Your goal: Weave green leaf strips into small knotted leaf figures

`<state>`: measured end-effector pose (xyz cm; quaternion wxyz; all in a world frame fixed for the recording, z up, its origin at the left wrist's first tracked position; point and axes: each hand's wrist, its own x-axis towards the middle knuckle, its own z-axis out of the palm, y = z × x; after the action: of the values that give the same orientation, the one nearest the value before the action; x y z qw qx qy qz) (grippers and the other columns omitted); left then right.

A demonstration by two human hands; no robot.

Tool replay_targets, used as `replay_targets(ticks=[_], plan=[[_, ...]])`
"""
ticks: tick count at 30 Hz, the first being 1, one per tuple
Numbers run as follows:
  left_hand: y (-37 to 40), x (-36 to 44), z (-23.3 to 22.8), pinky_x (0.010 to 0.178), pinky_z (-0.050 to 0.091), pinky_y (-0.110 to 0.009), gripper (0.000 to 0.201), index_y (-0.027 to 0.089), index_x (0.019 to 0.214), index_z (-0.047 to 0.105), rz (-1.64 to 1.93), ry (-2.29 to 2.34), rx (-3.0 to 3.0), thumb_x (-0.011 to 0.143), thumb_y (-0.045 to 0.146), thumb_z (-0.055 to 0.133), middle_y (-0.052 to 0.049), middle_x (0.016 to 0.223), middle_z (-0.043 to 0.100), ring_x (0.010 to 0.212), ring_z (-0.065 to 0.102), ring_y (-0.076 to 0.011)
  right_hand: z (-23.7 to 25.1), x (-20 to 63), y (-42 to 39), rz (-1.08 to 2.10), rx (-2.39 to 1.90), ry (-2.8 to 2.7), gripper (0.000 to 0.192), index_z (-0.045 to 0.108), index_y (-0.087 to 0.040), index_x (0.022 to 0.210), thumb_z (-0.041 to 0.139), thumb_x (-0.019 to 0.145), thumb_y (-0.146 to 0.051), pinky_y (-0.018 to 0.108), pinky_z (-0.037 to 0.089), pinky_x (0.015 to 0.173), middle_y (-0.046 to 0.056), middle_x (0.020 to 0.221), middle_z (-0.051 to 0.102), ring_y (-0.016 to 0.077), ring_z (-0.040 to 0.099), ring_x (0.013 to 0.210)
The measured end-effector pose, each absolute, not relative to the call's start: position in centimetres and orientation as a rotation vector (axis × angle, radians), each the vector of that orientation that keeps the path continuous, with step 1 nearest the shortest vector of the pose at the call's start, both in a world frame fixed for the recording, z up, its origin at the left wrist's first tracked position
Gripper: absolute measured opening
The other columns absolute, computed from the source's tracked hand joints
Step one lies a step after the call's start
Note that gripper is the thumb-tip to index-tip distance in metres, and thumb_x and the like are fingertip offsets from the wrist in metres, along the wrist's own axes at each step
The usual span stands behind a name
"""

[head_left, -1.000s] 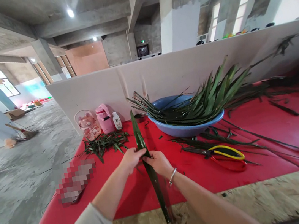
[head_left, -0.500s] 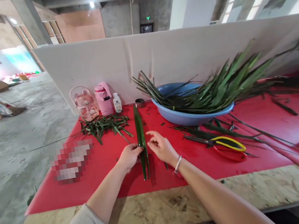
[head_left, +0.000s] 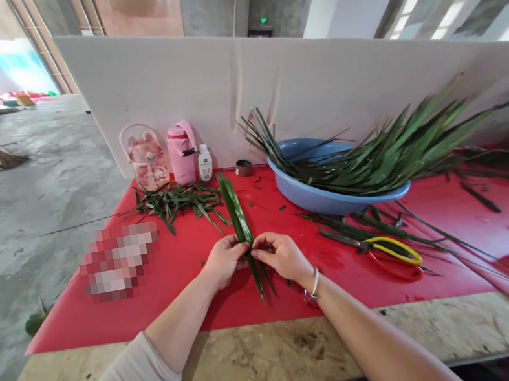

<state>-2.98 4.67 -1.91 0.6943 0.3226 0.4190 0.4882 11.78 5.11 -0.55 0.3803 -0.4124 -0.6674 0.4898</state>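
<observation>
Both hands pinch the same long green leaf right at its middle, left hand and right hand almost touching, thumbs and fingertips pressed on it. It lies flat on the red desk, tip pointing toward the pink bottles. Blue basin full of more leaves sits off to the right, yellow scissors near it. Guessing here, but a leaf that narrow could split lengthwise if those fingers pull apart too hard.
</observation>
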Motion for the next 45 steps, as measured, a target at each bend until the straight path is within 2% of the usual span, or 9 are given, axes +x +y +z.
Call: replay_targets(ticks=[5,20,23,26,28,30,34,41,45], plan=[[4.3,-2.9,-1.5,0.050,0.048,-0.022,0.021,0.014,0.076,0.058,1.084,0.951,0.736,0.061,0.022,0.070,0.001,0.066,0.059,0.053,0.054,-0.0085,-0.8,11.3,5.1,1.469,-1.020,-1.539,0.033,0.038,-0.021,0.087,0.062,0.065,-0.023,0.018,0.032,0.048,-0.010,0.054,0.050,0.0076,0.045,0.047],[4.1,-3.1,-1.4,0.050,0.043,-0.021,0.032,0.012,0.082,0.064,0.925,0.914,0.915,0.054,0.023,0.076,-0.002,0.067,0.063,0.055,0.056,-0.0102,0.1,12.8,2.5,1.684,-1.103,-1.684,0.035,0.041,-0.019,0.099,0.060,0.071,-0.029,0.019,0.039,0.038,-0.010,0.051,0.051,0.0085,0.048,0.037],[3.7,-2.9,-1.1,0.046,0.041,-0.018,0.023,0.012,0.070,0.061,0.868,0.943,0.883,0.054,0.021,0.075,0.000,0.058,0.061,0.048,0.053,-0.0084,1.0,15.8,2.1,1.445,-1.246,-1.849,0.035,0.041,-0.018,0.104,0.055,0.078,-0.037,0.023,0.045,0.046,-0.004,0.060,0.059,0.0123,0.056,0.047],[3.1,-2.8,-0.8,0.046,0.043,-0.017,0.017,0.012,0.066,0.061,0.744,0.921,0.772,0.056,0.017,0.073,-0.001,0.060,0.063,0.052,0.057,-0.0093,1.8,21.1,3.1,0.572,-1.758,-2.012,0.022,0.051,-0.015,0.102,0.047,0.083,-0.024,0.028,0.047,0.065,0.007,0.082,0.066,0.0171,0.063,0.072],[2.8,-2.7,-0.8,0.048,0.045,-0.016,0.014,0.012,0.067,0.062,0.692,0.880,0.721,0.058,0.015,0.072,-0.003,0.063,0.065,0.056,0.059,-0.0099,1.9,24.8,4.0,-0.009,-2.189,-2.127,0.032,0.053,-0.013,0.110,0.044,0.079,-0.010,0.031,0.045,0.075,0.014,0.098,0.063,0.0217,0.062,0.088],[2.6,-2.5,-1.0,0.050,0.047,-0.016,0.013,0.012,0.069,0.062,0.699,0.858,0.683,0.059,0.013,0.072,-0.003,0.066,0.066,0.058,0.061,-0.0102,1.6,27.8,4.5,-0.086,-2.340,-2.132,0.042,0.054,-0.007,0.114,0.046,0.073,-0.003,0.035,0.044,0.076,0.021,0.101,0.060,0.0268,0.062,0.091],[2.6,-2.2,-1.5,0.052,0.050,-0.016,0.018,0.013,0.074,0.063,0.759,0.831,0.663,0.058,0.012,0.073,-0.003,0.073,0.068,0.063,0.063,-0.0108,0.5,30.8,5.0,-0.085,-2.394,-2.242,0.053,0.052,-0.012,0.123,0.047,0.072,0.001,0.029,0.043,0.078,0.021,0.112,0.056,0.0230,0.063,0.092],[2.8,-1.8,-1.6,0.047,0.048,-0.014,0.021,0.013,0.072,0.064,0.765,0.783,0.681,0.055,0.013,0.077,-0.002,0.070,0.068,0.060,0.062,-0.0100,1.3,31.8,4.7,-0.064,-2.285,-2.452,0.036,0.065,-0.013,0.106,0.054,0.072,-0.011,0.029,0.042,0.083,0.015,0.099,0.067,0.0244,0.061,0.095],[2.5,-1.5,-1.2,0.047,0.048,-0.015,0.023,0.013,0.071,0.064,0.767,0.762,0.690,0.053,0.014,0.078,-0.003,0.069,0.068,0.059,0.062,-0.0107,2.3,31.6,2.8,-0.118,-2.185,-2.491,0.039,0.060,-0.012,0.112,0.053,0.075,-0.019,0.031,0.043,0.085,0.015,0.102,0.065,0.0252,0.059,0.096]])
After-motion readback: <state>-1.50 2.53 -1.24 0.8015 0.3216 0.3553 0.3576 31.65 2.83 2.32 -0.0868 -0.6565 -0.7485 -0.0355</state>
